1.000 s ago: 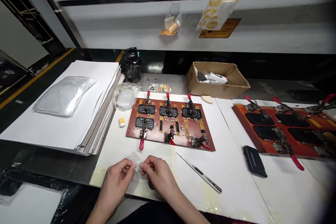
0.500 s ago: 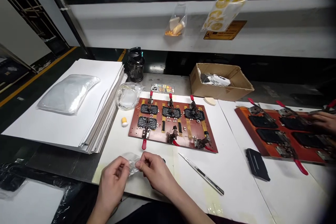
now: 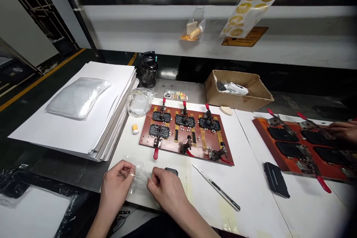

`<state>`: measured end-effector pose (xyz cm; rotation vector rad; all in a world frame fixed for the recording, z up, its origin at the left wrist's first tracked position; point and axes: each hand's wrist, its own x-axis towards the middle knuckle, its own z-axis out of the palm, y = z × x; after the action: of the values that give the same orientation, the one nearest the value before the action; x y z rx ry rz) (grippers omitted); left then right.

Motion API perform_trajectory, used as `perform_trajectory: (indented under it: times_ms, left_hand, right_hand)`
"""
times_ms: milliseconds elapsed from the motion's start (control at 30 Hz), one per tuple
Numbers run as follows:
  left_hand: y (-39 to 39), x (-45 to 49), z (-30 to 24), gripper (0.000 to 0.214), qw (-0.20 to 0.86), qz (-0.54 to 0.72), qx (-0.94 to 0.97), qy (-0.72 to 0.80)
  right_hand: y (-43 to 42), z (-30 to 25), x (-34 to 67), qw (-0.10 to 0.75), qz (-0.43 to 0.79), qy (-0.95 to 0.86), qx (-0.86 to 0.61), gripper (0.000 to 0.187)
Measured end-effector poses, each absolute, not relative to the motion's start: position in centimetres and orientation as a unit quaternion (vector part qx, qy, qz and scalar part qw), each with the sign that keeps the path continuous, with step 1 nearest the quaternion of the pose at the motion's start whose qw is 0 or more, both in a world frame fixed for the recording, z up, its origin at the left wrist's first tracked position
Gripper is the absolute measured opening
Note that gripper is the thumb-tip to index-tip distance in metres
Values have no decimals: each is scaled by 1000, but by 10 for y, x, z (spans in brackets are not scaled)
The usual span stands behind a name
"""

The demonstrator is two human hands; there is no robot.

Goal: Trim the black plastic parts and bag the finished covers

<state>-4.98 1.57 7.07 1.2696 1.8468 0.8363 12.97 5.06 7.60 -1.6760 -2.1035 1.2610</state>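
Note:
My left hand (image 3: pixel 117 180) and my right hand (image 3: pixel 166 189) pinch a piece of transparent plastic film (image 3: pixel 141 176) between them, low on the white work surface (image 3: pixel 125 163). Just past my right fingers, a small dark object (image 3: pixel 171 171) is partly hidden by that hand. A craft knife (image 3: pixel 216 187) lies to the right of my right hand. Ahead of both hands sits a brown fixture board (image 3: pixel 185 152) with several red-handled toggle clamps holding black pieces.
A co-worker's hand (image 3: pixel 344 130) rests over a second orange fixture board (image 3: pixel 263 134) at right, near a black flat piece (image 3: pixel 276 179). At left lie stacked white sheets (image 3: pixel 114 134) with a plastic bag (image 3: pixel 78 97). A film bundle (image 3: pixel 138 102), cardboard box (image 3: pixel 238 91) and black jar (image 3: pixel 148 69) stand ahead.
My hands have drawn slightly apart, stretching the film wider, and the dark object now shows past my right hand. A co-worker's hand has come in at right. The view has shifted slightly.

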Motion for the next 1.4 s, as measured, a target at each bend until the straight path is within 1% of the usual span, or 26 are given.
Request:
perform_trajectory:
  times_ms: [33,67,100,133,267,367,433,467,500,567,600,633,700,733,767,800,833,900,933,1000,1033,1100,1133,1167,1267,1400]
  left_hand:
    - [14,-50,73,18,364,316,508,714]
    - [12,-49,76,15,368,304,526,704]
    - [8,-48,78,15,377,291,547,688]
    - [4,-49,81,17,386,278,567,672]
    - [-12,-60,80,26,398,264,582,659]
    - [-17,-72,65,31,422,299,514,685]
    - [-13,-74,50,32,431,313,486,693]
    - [-10,-72,43,32,429,314,485,694]
    - [-6,-70,36,31,425,312,488,696]
    - [3,-63,27,27,415,304,490,703]
    - [6,-60,24,26,411,298,491,708]
    - [9,-57,24,25,407,291,492,713]
    - [13,-53,28,25,399,274,498,719]
    - [14,-52,31,25,395,265,504,721]
    - [14,-52,34,27,391,257,509,722]
    - [14,-52,37,28,388,249,514,723]
    - [14,-53,40,30,385,241,518,724]
    - [14,-54,45,33,379,228,524,728]
    - [14,-55,46,34,376,222,527,729]
    - [14,-54,48,36,367,209,536,731]
    - [15,-54,48,36,361,203,542,731]
    - [16,-52,48,38,346,191,554,732]
    - [16,-51,48,38,338,187,560,733]
    - [17,-51,48,39,328,183,564,735]
    - [18,-52,50,35,299,170,576,742]
    - [13,-52,59,26,229,149,597,754]
  right_hand:
    - [50,75,130,72,397,-720,-564,6]
    - [51,74,129,64,379,-735,-558,6]
    - [52,72,127,62,373,-744,-551,11]
    - [54,71,125,63,377,-744,-548,13]
    - [66,70,117,87,412,-712,-561,1]
    - [68,78,124,83,479,-726,-486,4]
    - [64,85,137,76,510,-743,-427,14]
    - [61,87,144,70,500,-755,-418,19]
    - [58,88,152,62,469,-769,-430,22]
    - [51,86,167,27,368,-794,-483,28]
    - [47,83,174,-3,319,-800,-509,36]
    - [44,80,179,-40,279,-800,-530,50]
    - [39,73,186,-101,238,-791,-555,79]
    - [37,72,189,-116,234,-785,-563,87]
    - [36,72,191,-118,238,-777,-571,87]
    - [36,74,194,-108,252,-770,-576,82]
    - [37,77,197,-91,273,-761,-582,70]
    - [40,87,204,-47,331,-740,-584,29]
    - [42,93,206,-17,365,-727,-582,12]
    - [47,101,207,71,429,-686,-584,32]
    - [48,103,205,124,456,-657,-587,39]
    - [46,101,193,221,492,-607,-583,44]
    - [44,97,184,248,500,-598,-576,44]
    - [40,91,175,255,501,-602,-567,43]
    - [24,71,154,220,468,-654,-552,37]
    - [4,58,146,193,411,-711,-537,33]
